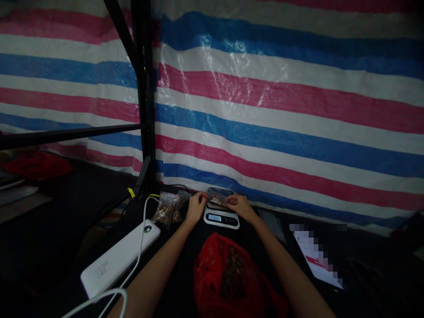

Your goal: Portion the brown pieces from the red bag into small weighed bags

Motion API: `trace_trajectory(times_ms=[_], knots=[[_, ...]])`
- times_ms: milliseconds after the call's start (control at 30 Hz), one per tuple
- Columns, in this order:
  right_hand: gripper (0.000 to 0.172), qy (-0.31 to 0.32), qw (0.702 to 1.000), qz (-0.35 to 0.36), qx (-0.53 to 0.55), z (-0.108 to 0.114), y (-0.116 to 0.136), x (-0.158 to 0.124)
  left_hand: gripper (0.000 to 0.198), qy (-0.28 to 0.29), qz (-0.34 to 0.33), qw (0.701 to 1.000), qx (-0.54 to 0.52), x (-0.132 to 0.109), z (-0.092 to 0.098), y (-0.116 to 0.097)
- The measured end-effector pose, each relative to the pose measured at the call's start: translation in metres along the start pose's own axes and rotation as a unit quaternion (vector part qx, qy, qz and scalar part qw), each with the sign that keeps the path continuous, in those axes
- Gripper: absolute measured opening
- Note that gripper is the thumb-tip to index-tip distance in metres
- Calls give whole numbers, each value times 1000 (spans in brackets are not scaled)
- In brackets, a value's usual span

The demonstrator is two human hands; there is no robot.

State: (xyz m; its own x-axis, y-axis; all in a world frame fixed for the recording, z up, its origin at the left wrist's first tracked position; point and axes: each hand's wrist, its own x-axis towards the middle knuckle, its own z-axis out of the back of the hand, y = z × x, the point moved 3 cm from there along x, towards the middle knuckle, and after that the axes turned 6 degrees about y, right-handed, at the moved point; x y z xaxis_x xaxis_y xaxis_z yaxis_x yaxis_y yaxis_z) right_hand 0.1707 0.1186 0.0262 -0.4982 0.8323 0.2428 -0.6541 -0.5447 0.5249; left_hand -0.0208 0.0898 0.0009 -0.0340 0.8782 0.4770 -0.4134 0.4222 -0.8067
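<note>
Red bag (208, 269) is sitting between the forearms. White power bank (121, 258) is bearing a mark, illegible. Scale (221, 219) is showing a readout, too small to read. Left hand (197, 205) and right hand (240, 206) are pinching clear bag (217, 197) over the scale.

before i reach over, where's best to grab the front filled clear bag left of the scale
Probably by the clear top strip of the front bag, pinched from above: the brown pieces seem to sit lower, leaving that edge flatter. Come from the right, nearest the left hand, since the white cable lies to its left.
</note>
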Motion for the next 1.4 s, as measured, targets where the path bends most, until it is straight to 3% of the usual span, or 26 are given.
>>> trace_trajectory(times_ms=[933, 1100, 1400], knots=[[9, 4, 996, 43, -73, 3, 16, 3, 19, -5, 3, 1000, 1, 0, 0, 0], [14, -18, 997, 33, -69, 7, 8, -2, 20, -4, 7, 1000, -4, 0, 2, -3], [13, 14, 998, 32, -61, 7, -4, -8, 19, -2, 13, 1000, -11, 1, -1, 1]])
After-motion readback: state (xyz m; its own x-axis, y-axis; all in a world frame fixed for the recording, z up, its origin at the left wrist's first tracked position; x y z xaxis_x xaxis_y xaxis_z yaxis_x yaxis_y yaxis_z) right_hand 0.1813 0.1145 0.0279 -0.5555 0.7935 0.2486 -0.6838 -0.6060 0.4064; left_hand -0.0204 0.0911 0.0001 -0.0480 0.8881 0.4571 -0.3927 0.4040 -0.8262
